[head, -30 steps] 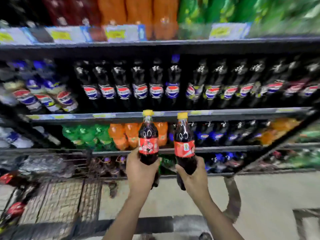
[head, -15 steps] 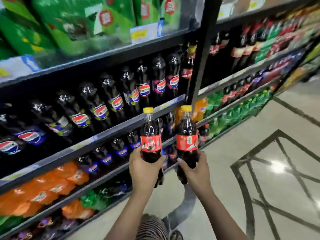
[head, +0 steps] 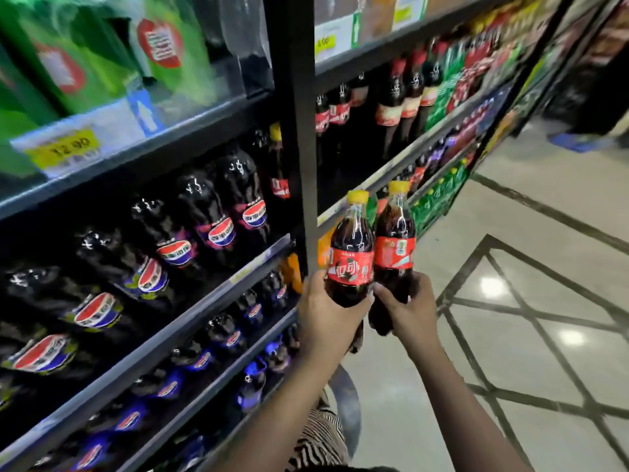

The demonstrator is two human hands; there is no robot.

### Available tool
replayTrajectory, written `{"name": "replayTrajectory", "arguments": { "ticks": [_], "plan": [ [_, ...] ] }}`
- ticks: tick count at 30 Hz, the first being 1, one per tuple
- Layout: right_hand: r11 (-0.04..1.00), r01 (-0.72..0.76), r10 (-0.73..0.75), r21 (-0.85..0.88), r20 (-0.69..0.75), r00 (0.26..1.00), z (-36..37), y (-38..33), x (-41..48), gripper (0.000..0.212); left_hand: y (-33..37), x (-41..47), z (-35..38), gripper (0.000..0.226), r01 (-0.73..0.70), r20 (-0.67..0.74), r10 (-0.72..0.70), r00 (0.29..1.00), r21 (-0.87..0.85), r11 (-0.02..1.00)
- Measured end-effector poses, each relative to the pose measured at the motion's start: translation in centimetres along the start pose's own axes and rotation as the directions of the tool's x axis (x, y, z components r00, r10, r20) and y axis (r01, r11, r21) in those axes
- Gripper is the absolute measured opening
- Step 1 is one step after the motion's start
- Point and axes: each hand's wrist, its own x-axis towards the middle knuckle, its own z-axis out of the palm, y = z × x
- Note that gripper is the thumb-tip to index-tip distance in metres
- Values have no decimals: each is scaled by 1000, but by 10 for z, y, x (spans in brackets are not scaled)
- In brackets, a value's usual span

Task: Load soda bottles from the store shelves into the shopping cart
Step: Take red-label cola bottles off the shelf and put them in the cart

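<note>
I hold two small cola bottles upright side by side, each with a yellow cap and a red label. My left hand [head: 328,318] grips the left cola bottle [head: 350,253] around its lower half. My right hand [head: 408,311] grips the right cola bottle [head: 394,247] near its base. The two bottles touch each other in front of a black shelf upright [head: 299,131]. The shopping cart is out of view.
Dark shelves [head: 163,338] full of large Pepsi bottles [head: 218,212] fill the left. Further shelves with red-labelled cola bottles [head: 405,93] and green bottles run off to the right. A glossy tiled floor [head: 544,301] with dark inlaid lines lies at right.
My view has swung right along the aisle; the cart seen at lower left a second ago is gone from view. Both hands still hold their bottles, now closer together.
</note>
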Motion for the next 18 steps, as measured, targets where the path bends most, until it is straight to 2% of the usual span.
{"name": "replayTrajectory", "arguments": {
  "ticks": [4, 7, 14, 18],
  "plan": [
    [1000, -6, 8, 25, -61, 998, 4, -18, 51, 40, 22, 43, 21, 61, -4, 48, 5, 999, -12, 1000],
    [999, -12, 15, 42, -73, 997, 11, -26, 82, 45, 35, 71, 33, 63, -10, 19, 10, 1000, -19, 1000],
    [999, 41, -41, 9, -4, 999, 15, -38, 145, 55, 64, 122, 57, 59, 66, -82, -68, 994, -27, 997],
    [995, 81, -85, 57, 77, 993, 20, -51, 189, 47, 78, 149, 75, 65, 125, -163, -129, 978, -37, 991]
  ]
}}
